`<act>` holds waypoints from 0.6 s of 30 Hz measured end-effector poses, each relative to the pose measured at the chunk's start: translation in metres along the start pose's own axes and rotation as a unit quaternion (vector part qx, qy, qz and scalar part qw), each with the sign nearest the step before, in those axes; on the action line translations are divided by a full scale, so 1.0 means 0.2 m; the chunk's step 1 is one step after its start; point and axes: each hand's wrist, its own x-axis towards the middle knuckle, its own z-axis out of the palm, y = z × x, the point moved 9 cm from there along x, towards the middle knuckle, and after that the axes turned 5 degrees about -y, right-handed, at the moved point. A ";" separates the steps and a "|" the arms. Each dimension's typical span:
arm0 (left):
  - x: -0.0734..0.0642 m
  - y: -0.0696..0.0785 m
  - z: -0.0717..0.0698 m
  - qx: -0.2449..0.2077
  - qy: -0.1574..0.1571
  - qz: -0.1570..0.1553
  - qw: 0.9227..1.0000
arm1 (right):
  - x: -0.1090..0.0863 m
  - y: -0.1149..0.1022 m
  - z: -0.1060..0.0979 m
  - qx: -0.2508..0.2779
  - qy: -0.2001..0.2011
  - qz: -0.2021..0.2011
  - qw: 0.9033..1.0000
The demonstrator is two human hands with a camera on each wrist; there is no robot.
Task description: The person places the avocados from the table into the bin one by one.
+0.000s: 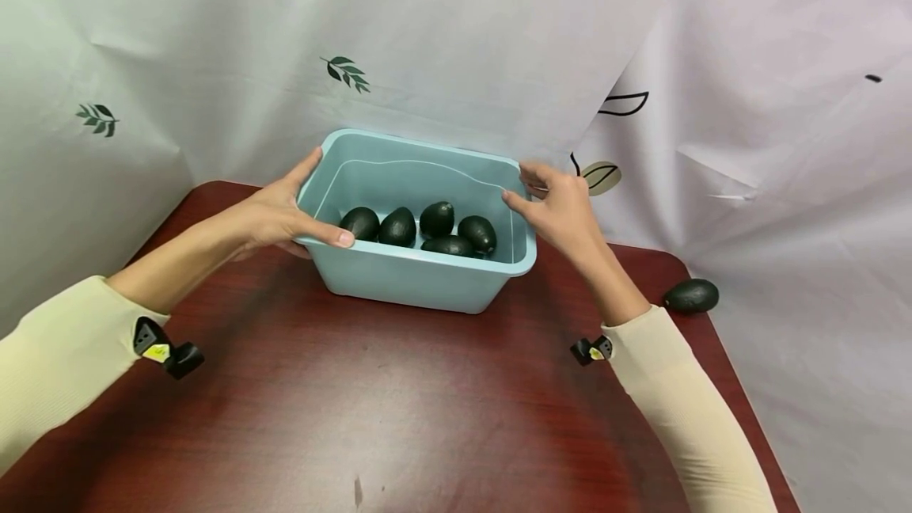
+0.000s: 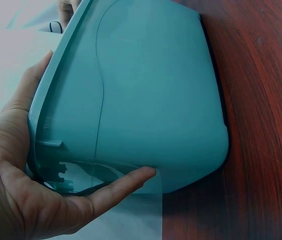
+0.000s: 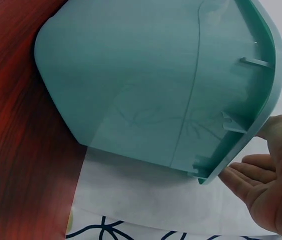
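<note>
A light blue plastic bin [image 1: 420, 279] stands at the far side of the dark red table, with several dark green avocados [image 1: 397, 226] lying on its floor. At the bin's left end my left hand [image 1: 274, 212] grips the rim, thumb along the near edge. The left wrist view shows a finger of this hand [image 2: 36, 200] stretched under the rim against the outer wall. My right hand [image 1: 563, 208] holds the rim at the right end, its thumb on the rim's inner side. In the right wrist view, fingertips of that hand [image 3: 268, 175] meet the rim's outer edge.
One more avocado [image 1: 691, 296] lies outside the bin, at the table's right edge. A pale curtain [image 1: 456, 38] with leaf prints hangs close behind the bin and along both sides. The wooden tabletop [image 1: 370, 402] extends toward me.
</note>
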 end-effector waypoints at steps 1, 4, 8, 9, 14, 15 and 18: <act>0.00 0.00 0.00 0.000 0.000 -0.001 1.000 | 0.00 0.00 0.00 0.004 0.003 -0.002 1.000; 0.00 -0.01 0.00 0.000 0.000 -0.003 1.000 | -0.01 0.01 -0.01 0.010 0.011 -0.001 1.000; 0.00 -0.01 0.00 -0.002 -0.001 -0.003 1.000 | -0.02 0.02 -0.02 0.010 0.011 0.007 1.000; 0.00 -0.01 0.00 -0.001 -0.001 -0.003 1.000 | -0.02 0.03 -0.03 0.010 0.011 0.008 1.000; 0.00 0.00 0.00 0.000 -0.001 -0.001 1.000 | -0.04 0.05 -0.04 0.006 0.014 0.007 1.000; 0.00 0.00 0.00 0.000 -0.001 -0.001 1.000 | -0.04 0.06 -0.04 0.004 0.016 0.005 1.000; 0.00 0.00 0.00 -0.001 -0.001 -0.002 1.000 | -0.04 0.07 -0.05 -0.004 0.022 -0.001 1.000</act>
